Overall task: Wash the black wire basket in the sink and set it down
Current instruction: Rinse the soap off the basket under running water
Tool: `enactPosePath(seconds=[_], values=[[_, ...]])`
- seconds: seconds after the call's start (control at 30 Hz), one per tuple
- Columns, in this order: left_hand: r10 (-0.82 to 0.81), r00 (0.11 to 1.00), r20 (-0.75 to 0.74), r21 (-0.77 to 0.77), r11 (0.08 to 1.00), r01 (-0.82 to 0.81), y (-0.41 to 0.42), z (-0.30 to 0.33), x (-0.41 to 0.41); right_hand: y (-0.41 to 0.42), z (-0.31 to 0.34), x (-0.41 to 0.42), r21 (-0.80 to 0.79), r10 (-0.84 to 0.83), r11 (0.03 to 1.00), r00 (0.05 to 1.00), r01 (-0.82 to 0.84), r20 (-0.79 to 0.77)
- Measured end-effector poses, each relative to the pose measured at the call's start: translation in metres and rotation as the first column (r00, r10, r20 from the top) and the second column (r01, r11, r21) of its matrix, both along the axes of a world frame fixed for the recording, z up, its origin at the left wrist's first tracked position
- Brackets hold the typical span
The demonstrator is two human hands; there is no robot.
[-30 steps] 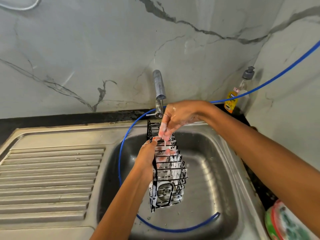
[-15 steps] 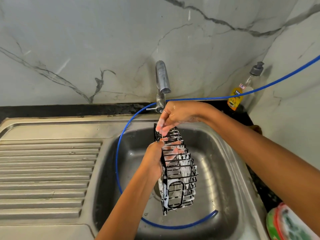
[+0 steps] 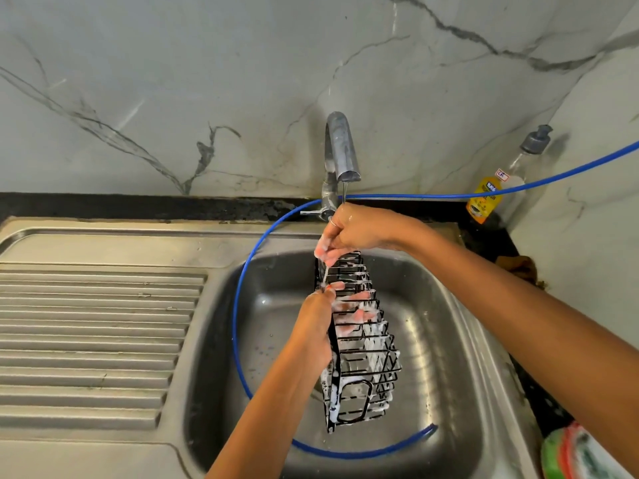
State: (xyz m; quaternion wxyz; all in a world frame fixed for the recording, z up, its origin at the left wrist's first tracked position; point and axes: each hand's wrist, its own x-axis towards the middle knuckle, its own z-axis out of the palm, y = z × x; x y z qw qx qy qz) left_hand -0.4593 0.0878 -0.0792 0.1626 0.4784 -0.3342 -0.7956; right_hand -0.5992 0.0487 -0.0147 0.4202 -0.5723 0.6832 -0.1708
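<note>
Left hand (image 3: 316, 326) grips the black wire basket (image 3: 359, 344) along its left side, fingers passing through the wires into the interior, foam on the fingertips. Right hand (image 3: 349, 235) holds the far upper end of the basket, its soapy fingers curled over the top wires. The basket is held lengthwise above the bowl of the stainless steel sink (image 3: 460, 344), clear of the bottom, with white suds clinging to its wires and lower end. The tap (image 3: 340, 150) stands directly behind the right hand; a thin stream falls from its spout onto that hand. A blue hose (image 3: 242, 292) loops round the bowl and runs off to the right. The ribbed drainboard (image 3: 93, 337) lies to the left. A dish soap bottle (image 3: 498, 188) stands at the back right corner. A green and orange scrubber (image 3: 570, 454) sits at the lower right edge.
</note>
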Motion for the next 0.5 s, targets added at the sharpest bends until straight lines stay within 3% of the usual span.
enactPosePath(seconds=[0.27,0.5], values=[[-0.013,1.000,0.019,-0.007,1.000,0.013,0.001,-0.013,0.000,-0.006,-0.003,-0.001,-0.064,-0.038,0.997,0.993,0.031,-0.110],[0.055,0.998,0.038,0.047,0.997,-0.057,0.000,-0.018,0.005,-0.016,-0.009,0.001,-0.054,-0.080,0.996,0.995,0.077,-0.057]])
